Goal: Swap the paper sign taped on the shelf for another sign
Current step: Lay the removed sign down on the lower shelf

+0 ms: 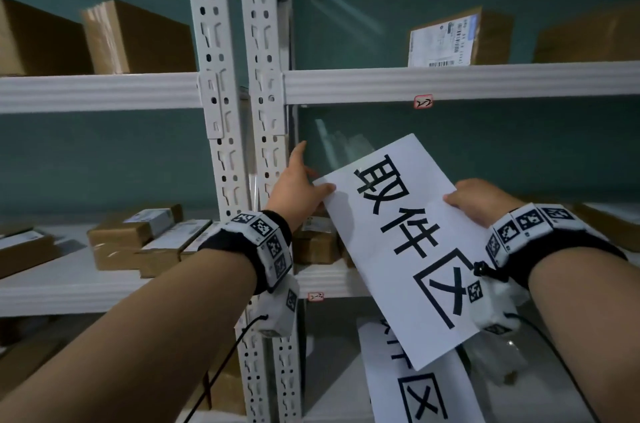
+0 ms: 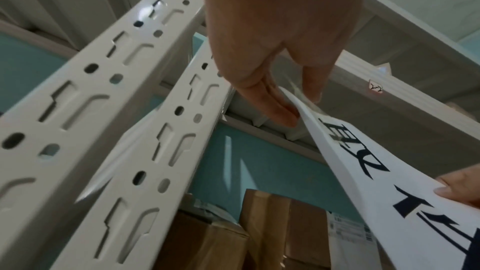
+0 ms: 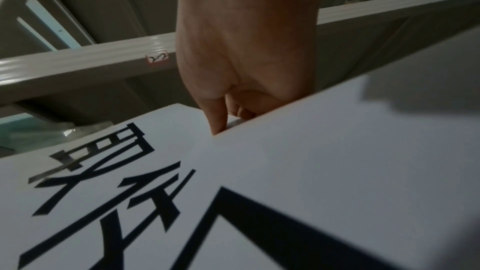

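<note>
A white paper sign (image 1: 401,249) with large black characters hangs tilted in front of the white metal shelf (image 1: 450,81). My left hand (image 1: 299,180) pinches its upper left edge, thumb on the front, index finger pointing up beside the upright post (image 1: 266,111). In the left wrist view the left hand (image 2: 283,98) nips the sign (image 2: 389,192) near its corner. My right hand (image 1: 474,201) grips the sign's right edge, thumb on the printed face. The right wrist view shows the right hand (image 3: 233,118) curled over the sign (image 3: 311,192). A second white sign (image 1: 419,388) lies lower down, partly covered.
Two perforated white posts (image 1: 211,76) stand left of centre. Cardboard boxes (image 1: 138,38) sit on the upper shelf and several parcels (image 1: 138,239) on the middle one. A labelled box (image 1: 446,38) is at upper right. A small red-edged sticker (image 1: 423,102) marks the beam.
</note>
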`<state>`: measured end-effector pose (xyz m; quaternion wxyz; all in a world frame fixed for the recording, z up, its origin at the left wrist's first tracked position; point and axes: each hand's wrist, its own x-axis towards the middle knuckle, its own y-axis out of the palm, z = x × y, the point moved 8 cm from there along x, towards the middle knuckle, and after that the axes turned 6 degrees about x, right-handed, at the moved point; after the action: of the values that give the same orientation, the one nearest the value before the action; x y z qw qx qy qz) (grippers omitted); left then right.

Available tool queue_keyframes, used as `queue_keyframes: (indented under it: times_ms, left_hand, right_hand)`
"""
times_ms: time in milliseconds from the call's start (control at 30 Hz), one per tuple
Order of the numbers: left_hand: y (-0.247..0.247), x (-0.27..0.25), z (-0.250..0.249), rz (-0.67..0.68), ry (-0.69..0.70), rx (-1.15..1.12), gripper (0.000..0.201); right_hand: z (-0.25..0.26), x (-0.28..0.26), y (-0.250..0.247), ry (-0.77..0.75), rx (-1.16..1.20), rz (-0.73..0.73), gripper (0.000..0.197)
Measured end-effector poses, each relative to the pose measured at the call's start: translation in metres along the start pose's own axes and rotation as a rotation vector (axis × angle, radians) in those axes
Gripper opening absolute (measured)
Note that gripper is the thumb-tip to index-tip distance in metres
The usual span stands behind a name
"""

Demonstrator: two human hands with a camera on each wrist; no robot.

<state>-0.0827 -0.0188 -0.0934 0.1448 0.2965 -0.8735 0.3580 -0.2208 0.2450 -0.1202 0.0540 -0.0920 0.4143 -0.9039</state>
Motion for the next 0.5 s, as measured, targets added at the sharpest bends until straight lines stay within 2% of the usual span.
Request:
queue_keyframes:
  times_ms: [100,167,333,500]
  left_hand:
    - [0.02,0.012,0.007,0.076,-0.041,0.012,0.088]
    - [0.03,0.02,0.014,0.094,-0.073,-0.001,0.089]
    - [0.045,0.04,0.031,0.055,-0.178,-0.105,0.092]
    - [0.06,0.063,0.042,-0.024,-0.329,-0.142,0.079]
  right_hand:
    - [-0.002,0.016,-0.001,0.022,-0.05,0.018,0.03]
    - [-0.001,0.029,0.0,0.025,-0.055,0.024,0.023]
    - [0.005,0.067,0.006,-0.007,-0.021,0.04,0.017]
    - [0.005,0.108,0.006,-0.018,0.033,0.062,0.03]
